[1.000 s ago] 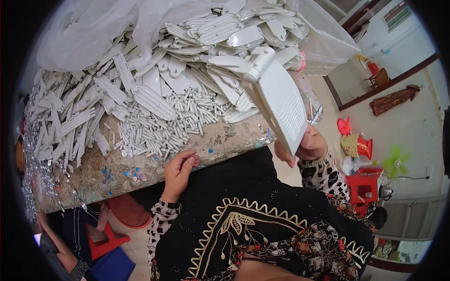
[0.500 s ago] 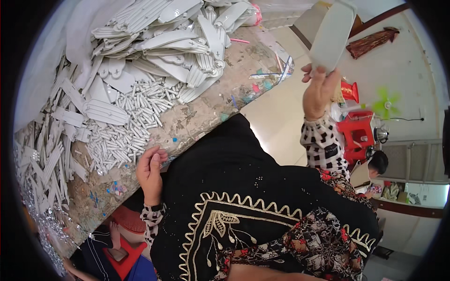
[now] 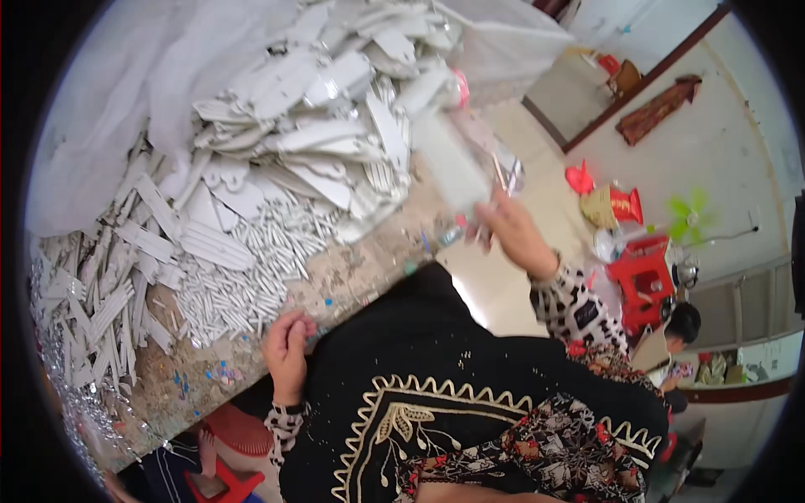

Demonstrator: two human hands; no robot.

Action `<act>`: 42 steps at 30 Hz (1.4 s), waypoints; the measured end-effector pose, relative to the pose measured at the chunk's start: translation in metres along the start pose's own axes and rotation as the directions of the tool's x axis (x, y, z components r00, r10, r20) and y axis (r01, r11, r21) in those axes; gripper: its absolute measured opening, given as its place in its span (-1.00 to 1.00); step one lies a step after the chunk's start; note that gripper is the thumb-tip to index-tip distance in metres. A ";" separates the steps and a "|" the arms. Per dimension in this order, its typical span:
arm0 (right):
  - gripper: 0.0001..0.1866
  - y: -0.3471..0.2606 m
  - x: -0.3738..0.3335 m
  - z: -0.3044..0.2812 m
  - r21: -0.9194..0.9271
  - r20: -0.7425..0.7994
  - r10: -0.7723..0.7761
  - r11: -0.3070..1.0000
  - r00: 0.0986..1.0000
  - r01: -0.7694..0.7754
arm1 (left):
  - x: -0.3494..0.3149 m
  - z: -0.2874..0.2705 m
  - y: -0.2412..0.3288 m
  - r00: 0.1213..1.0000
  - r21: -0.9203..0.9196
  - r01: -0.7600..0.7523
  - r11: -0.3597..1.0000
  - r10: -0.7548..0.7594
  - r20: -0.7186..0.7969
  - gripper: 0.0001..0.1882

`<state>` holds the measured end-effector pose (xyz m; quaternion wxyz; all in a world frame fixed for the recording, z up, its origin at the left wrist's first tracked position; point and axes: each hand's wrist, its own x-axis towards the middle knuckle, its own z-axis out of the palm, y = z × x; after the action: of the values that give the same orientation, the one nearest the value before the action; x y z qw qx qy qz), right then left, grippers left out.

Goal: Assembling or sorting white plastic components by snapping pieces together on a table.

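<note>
A flat white plastic piece point(image 3: 453, 159), long and rounded and blurred by motion, is in my right hand point(image 3: 517, 235). I grip it by its near end, above the right edge of the table. My left hand point(image 3: 287, 350) rests at the table's front edge with its fingers curled. Whatever it holds, if anything, is hidden. Beyond it lies a heap of small white plastic rods point(image 3: 239, 289). A large pile of white ribbed plastic pieces point(image 3: 285, 105) covers the back of the table, and long thin white strips point(image 3: 109, 327) lie at the left.
Bits of coloured scrap dot the worn tabletop point(image 3: 210, 377). White sheeting point(image 3: 84, 159) drapes over the back left. To the right are a red stool point(image 3: 641, 277), a green fan point(image 3: 689, 218) and a person point(image 3: 671, 335). Another person's foot point(image 3: 206, 453) shows at lower left.
My right hand has swung down and left with the white plastic piece, from raised at the upper right to over the table's edge. My left hand's fingers are more curled.
</note>
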<state>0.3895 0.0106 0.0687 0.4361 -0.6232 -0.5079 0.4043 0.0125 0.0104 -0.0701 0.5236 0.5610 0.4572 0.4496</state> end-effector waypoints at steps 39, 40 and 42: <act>-0.49 -0.079 0.155 0.284 -0.358 0.816 -0.206 0.552 0.540 0.753 | -0.005 -0.004 -0.001 0.999 -0.177 0.015 0.984 -0.021 -0.034 -0.77; -0.42 -0.073 0.149 0.299 -0.426 0.756 -0.279 0.476 0.592 0.769 | -0.006 -0.004 -0.001 0.999 -0.177 0.017 0.984 -0.022 -0.023 -0.76; -0.35 -0.065 0.143 0.317 -0.490 0.696 -0.356 0.399 0.624 0.775 | -0.007 -0.004 -0.002 1.000 -0.179 0.020 0.984 -0.024 -0.021 -0.76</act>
<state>0.0940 0.2004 0.0294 0.1034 -0.3987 -0.9044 0.1116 0.0068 0.0046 -0.0722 0.5715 0.5016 0.4269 0.4895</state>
